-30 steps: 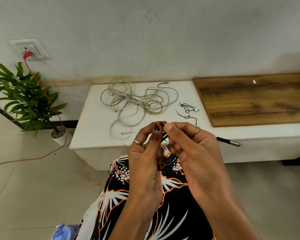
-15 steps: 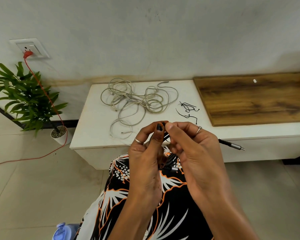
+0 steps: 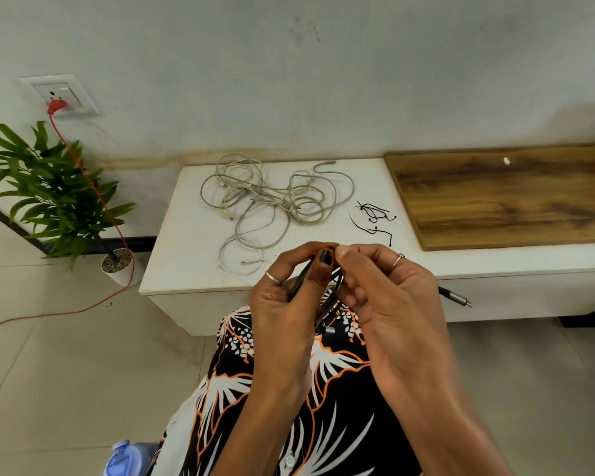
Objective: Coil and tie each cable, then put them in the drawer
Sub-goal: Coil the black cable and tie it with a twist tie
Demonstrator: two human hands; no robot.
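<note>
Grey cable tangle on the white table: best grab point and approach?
Judging by its pose, take the grey cable tangle from above, at the dense knot in the middle where the strands cross. The outer loops lie flat and loose, so they would likely just trail.

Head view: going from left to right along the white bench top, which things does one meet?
Tangled pile of pale grey cables → small loose black cable ties → brown wooden board with a small white piece on it.
</note>
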